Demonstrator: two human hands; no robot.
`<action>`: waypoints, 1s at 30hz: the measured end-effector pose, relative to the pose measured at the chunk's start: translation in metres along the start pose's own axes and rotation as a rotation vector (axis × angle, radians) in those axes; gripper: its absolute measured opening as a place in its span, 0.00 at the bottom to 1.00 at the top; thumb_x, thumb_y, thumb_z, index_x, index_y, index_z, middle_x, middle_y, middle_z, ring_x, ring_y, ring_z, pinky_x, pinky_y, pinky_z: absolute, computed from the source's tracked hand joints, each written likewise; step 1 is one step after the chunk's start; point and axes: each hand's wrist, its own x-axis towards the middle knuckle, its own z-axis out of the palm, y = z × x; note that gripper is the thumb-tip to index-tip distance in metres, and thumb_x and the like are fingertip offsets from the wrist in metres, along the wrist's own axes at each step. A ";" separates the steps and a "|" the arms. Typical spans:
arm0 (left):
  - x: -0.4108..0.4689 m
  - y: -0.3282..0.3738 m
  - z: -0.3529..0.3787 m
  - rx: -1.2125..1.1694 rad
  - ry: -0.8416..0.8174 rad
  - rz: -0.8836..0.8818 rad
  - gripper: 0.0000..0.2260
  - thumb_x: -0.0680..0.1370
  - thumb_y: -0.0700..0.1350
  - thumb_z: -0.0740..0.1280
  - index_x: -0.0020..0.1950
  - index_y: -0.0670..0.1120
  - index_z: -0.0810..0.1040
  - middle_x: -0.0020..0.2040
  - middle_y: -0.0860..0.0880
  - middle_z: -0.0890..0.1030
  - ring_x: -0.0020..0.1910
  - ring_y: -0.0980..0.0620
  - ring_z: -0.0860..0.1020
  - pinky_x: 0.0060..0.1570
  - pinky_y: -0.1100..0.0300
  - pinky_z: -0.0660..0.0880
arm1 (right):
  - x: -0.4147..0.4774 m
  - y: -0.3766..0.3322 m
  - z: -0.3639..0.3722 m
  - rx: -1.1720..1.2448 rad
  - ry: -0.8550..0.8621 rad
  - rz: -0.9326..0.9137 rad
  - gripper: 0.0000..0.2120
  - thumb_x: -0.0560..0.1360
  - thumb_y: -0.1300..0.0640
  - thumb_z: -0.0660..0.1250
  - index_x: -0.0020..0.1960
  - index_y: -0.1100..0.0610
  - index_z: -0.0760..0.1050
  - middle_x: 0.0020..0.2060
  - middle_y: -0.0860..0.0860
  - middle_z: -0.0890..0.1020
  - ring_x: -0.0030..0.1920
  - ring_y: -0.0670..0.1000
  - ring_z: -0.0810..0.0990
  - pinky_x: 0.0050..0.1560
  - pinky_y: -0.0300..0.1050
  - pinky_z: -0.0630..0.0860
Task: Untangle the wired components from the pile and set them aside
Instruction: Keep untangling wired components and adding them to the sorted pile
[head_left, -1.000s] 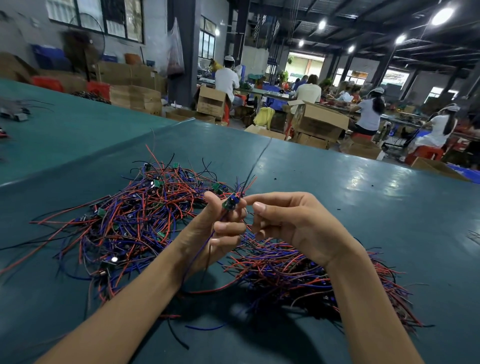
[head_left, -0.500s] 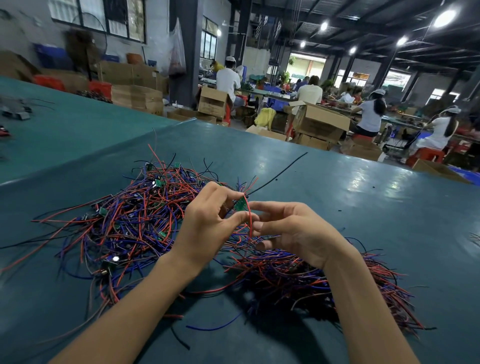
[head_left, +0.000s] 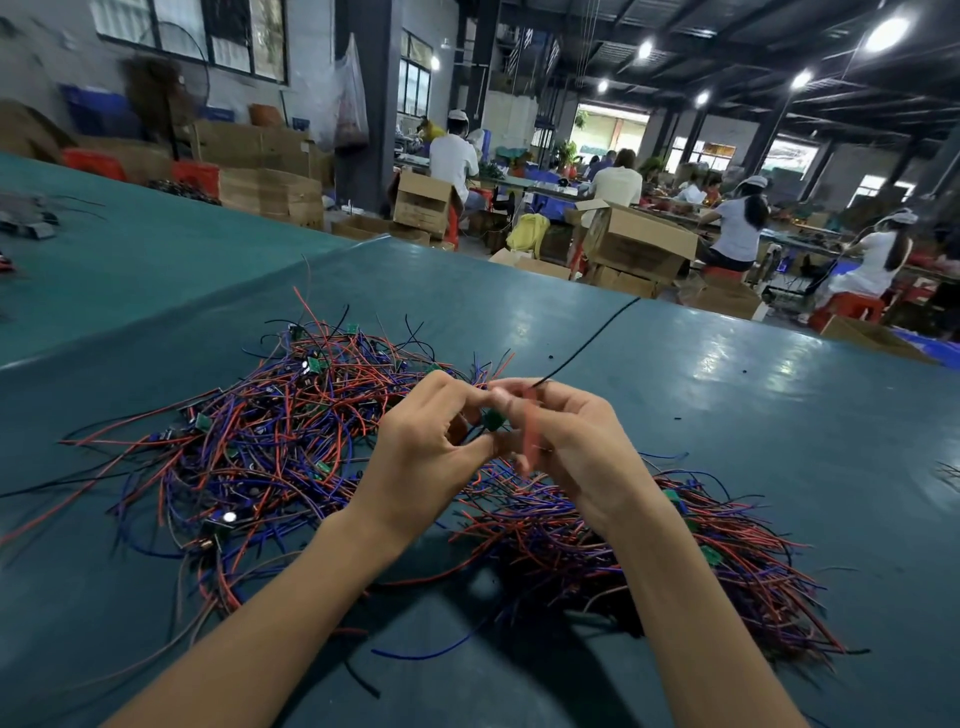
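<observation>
Two heaps of wired components lie on the teal table (head_left: 753, 415): a tangled pile (head_left: 270, 441) at left and a straighter heap (head_left: 675, 545) at right, with bare surface beyond to the far edge. The left hand (head_left: 421, 457) and right hand (head_left: 576, 447) both pinch one green board (head_left: 492, 419) above the gap. Its black lead (head_left: 587, 338) runs up-right. The red lead (head_left: 530, 436) is motion-blurred.

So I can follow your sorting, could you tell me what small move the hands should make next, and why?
Probably lay the green component on the combed bundle at the right. The left hand pinches it, the right hand pinches its black wire, which sticks out clear of the tangled pile, so it looks separated already.
</observation>
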 end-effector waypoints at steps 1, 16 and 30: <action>0.000 0.001 0.000 -0.005 0.000 -0.007 0.12 0.73 0.48 0.76 0.49 0.40 0.84 0.41 0.51 0.76 0.38 0.59 0.71 0.41 0.69 0.68 | 0.001 0.001 0.000 0.011 0.036 -0.005 0.10 0.75 0.56 0.74 0.52 0.61 0.85 0.36 0.53 0.82 0.31 0.50 0.78 0.29 0.42 0.71; 0.020 -0.011 0.023 -0.163 -0.315 -0.222 0.06 0.77 0.43 0.75 0.52 0.44 0.87 0.37 0.59 0.83 0.33 0.68 0.79 0.38 0.76 0.70 | -0.022 -0.043 -0.106 0.095 0.390 0.118 0.07 0.76 0.63 0.69 0.51 0.67 0.80 0.35 0.54 0.85 0.34 0.47 0.84 0.31 0.36 0.79; 0.007 0.025 0.052 -0.100 -0.838 -0.264 0.04 0.76 0.45 0.75 0.50 0.51 0.88 0.42 0.55 0.85 0.41 0.65 0.80 0.43 0.73 0.71 | -0.102 -0.019 -0.213 -0.157 0.463 0.576 0.05 0.77 0.65 0.68 0.51 0.66 0.79 0.31 0.55 0.81 0.26 0.48 0.79 0.23 0.39 0.77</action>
